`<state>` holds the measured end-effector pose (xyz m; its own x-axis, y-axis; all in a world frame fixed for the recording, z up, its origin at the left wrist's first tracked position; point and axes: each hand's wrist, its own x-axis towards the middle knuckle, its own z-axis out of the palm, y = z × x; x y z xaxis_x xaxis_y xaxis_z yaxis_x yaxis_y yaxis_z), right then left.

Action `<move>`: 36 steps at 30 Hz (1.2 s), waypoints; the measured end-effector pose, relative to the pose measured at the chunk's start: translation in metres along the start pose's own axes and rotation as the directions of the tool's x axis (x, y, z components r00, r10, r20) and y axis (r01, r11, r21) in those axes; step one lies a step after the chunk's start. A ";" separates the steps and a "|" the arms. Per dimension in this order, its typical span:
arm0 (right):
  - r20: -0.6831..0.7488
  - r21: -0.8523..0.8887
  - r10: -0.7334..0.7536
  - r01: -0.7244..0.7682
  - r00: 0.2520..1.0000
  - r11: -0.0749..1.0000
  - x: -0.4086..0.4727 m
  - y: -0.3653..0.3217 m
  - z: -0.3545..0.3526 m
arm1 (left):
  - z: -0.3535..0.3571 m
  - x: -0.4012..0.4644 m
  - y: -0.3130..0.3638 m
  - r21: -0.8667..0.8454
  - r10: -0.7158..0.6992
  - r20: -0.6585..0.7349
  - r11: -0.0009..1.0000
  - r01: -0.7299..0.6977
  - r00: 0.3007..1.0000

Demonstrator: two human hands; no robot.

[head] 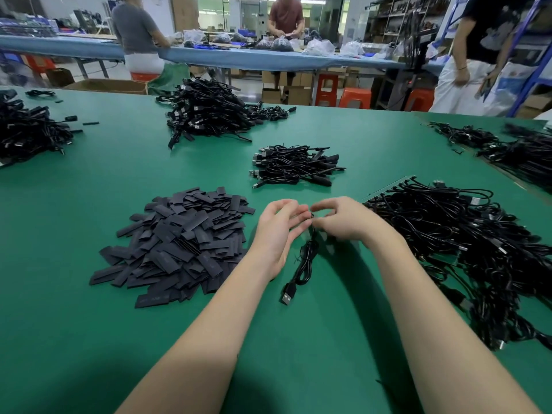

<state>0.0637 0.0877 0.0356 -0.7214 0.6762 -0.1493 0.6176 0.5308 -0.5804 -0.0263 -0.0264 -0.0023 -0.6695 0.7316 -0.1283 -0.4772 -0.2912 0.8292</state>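
A bundled black USB cable (304,264) hangs between my two hands over the green table (89,339), its USB plug (287,295) lowest and nearest me. My right hand (343,219) pinches the cable's upper end with curled fingers. My left hand (279,231) is beside it with loosely bent fingers whose tips meet the same end; whether they grip it is unclear. A heap of flat black sleeves (179,243) lies just left of my left hand.
A big tangle of black cables (460,243) lies to my right. A small cable stack (292,165) sits ahead, bigger heaps at the back (206,112), far left (27,132) and far right (519,153). Three people stand or sit around a blue bench (209,56) behind.
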 end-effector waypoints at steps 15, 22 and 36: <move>-0.072 0.718 0.008 0.046 0.997 0.695 -0.018 0.000 -0.015 | 0.004 -0.002 -0.014 0.416 0.168 0.112 0.887 -0.200 0.979; -0.117 0.625 0.020 0.058 0.993 0.778 -0.020 -0.003 -0.016 | 0.003 -0.008 -0.011 0.463 0.156 0.207 0.854 -0.237 0.966; 0.069 -0.267 -0.402 0.405 0.913 0.875 -0.009 -0.101 0.012 | 0.004 -0.014 -0.002 0.753 0.150 0.175 0.616 -0.231 0.973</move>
<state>0.0037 0.0221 0.0858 -0.9284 0.3693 0.0417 0.3318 0.8743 -0.3543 -0.0142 -0.0337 -0.0003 -0.6233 0.7762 0.0948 0.2891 0.1161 0.9502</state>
